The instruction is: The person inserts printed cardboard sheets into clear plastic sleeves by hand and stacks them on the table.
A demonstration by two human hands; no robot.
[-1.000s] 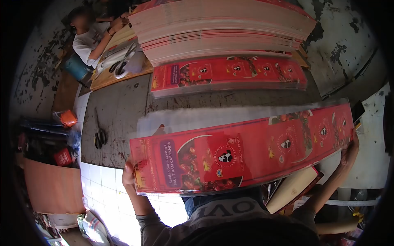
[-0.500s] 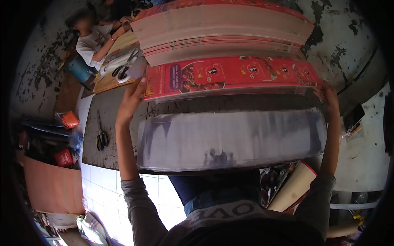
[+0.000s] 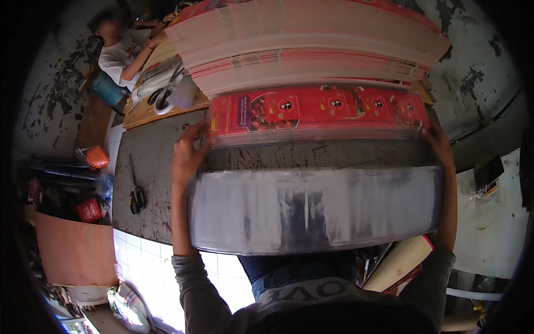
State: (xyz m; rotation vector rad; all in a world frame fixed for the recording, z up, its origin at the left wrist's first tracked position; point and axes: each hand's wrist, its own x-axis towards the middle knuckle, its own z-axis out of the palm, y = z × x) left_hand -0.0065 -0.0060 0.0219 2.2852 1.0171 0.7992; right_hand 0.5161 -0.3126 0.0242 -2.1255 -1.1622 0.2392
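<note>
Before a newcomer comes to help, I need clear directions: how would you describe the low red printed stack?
On the grey table, look between the wearer's left hand and right hand. The red stack lies there, long and low. Its printed top shows broadly, unlike the tall pile behind, mostly pale edges, and the clear plastic sheets in front.

A dark grey, scratched tabletop (image 3: 158, 156) spans the middle of the frame. On it lie scissors (image 3: 136, 199) at the left, a low stack of red printed sheets (image 3: 308, 111) at centre, and clear plastic sheets (image 3: 367, 206) lower down.
</note>
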